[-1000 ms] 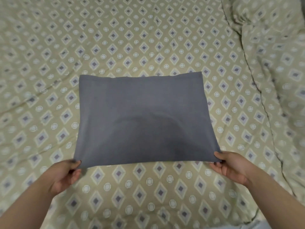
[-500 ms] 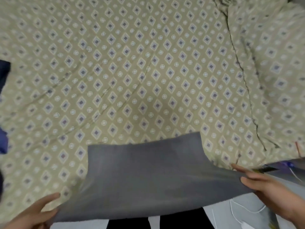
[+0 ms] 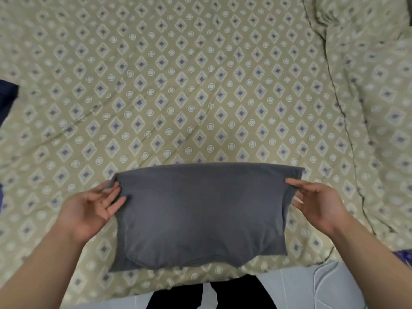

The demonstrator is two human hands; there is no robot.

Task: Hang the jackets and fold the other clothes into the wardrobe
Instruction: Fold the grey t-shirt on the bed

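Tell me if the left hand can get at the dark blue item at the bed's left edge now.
Probably not yet: the left hand pinches a corner of the folded grey garment. Only bedspread lies between it and the dark blue item, so the path looks free once it lets go.

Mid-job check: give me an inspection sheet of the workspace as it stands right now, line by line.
Surface: bed with a patterned sheet, lightly creased.
Job's things: grey garment, folded into a rectangle, held by its upper corners near the bed's front edge.
Clutter: dark blue cloth at the left edge; bunched quilt on the right.
Hands: left hand and right hand each pinch an upper corner.
Cables: white cable on the floor, lower right.
Surroundings: pale floor; wardrobe not in view.
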